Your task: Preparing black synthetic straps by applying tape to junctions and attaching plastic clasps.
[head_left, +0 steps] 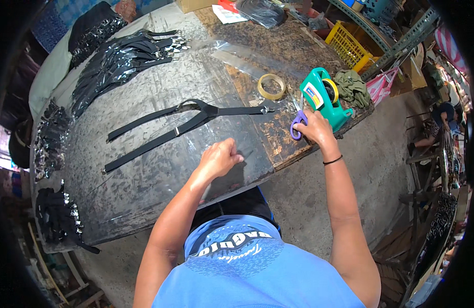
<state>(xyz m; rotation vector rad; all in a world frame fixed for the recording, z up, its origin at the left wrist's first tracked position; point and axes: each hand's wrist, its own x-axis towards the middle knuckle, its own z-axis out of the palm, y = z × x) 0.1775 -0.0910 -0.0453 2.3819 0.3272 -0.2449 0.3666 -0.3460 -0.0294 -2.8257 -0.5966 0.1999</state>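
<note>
Purple-handled scissors (296,126) are in my right hand (319,128), whose fingers are closed round a handle loop; the blades point away from me, beside a green tape dispenser (316,88) with a yellow-edged roll. My left hand (221,157) is curled closed low over the dark tabletop, and nothing shows in it; its palm side is hidden. Beyond it lies a pair of black suspenders (211,111), spread in a Y with two straps to the left and one to the right. A roll of clear tape (271,87) rests on its side left of the dispenser.
Piles of black straps with metal clips (121,61) lie along the table's far left and left edge. Clear plastic sleeves (242,59) are toward the back. Right of the dispenser sits a crumpled olive cloth (352,87). A yellow crate (350,46) stands past the far right edge.
</note>
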